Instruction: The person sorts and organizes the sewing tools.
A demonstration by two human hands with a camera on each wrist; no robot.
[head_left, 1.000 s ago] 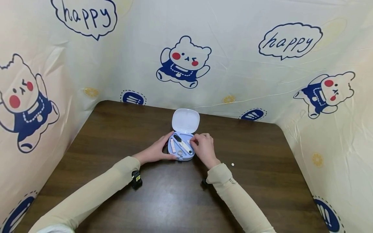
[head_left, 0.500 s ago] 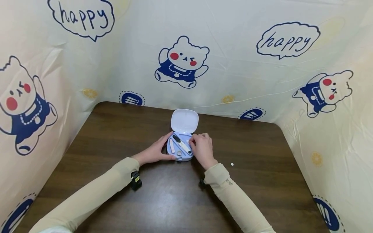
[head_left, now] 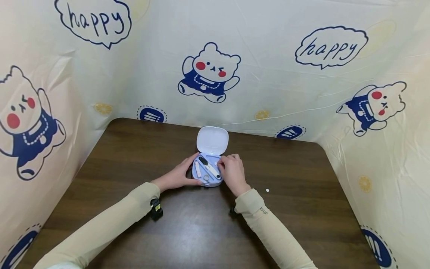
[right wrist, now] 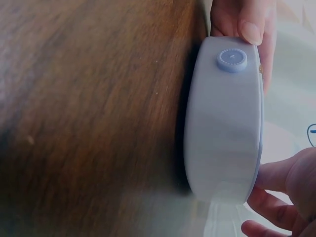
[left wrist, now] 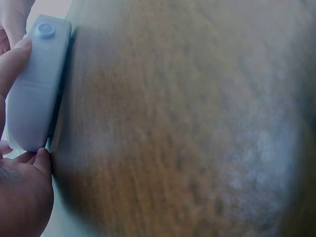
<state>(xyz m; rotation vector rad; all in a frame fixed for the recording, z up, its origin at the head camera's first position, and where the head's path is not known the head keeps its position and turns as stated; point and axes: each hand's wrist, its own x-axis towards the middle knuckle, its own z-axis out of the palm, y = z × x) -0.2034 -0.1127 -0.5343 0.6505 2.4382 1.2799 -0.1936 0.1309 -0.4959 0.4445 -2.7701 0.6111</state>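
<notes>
A small light-blue case [head_left: 207, 184] stands on the table with its white lid [head_left: 212, 140] raised at the back. Inside lie a black-and-white snips-like tool [head_left: 209, 167], a pale pink-and-white strip [head_left: 198, 169] and a small ring-like metal piece [head_left: 206, 178]. My left hand [head_left: 177, 176] grips the case from its left side, the thumb [left wrist: 15, 61] at the front. My right hand [head_left: 232, 172] is over the case's right compartment, fingertips bent together at a small white piece [head_left: 216, 163]. In the right wrist view, its fingers [right wrist: 276, 175] reach over the rim; the fingertips' contact is hidden.
A small white disc [head_left: 267, 190] lies on the brown wooden table [head_left: 295, 213], right of the case. Behind and at both sides hangs a printed cloth [head_left: 268, 74], close to the table's back edge.
Both hands stay almost where they were, the left around the case and the right at its right compartment. The whole head view has shifted slightly left.
</notes>
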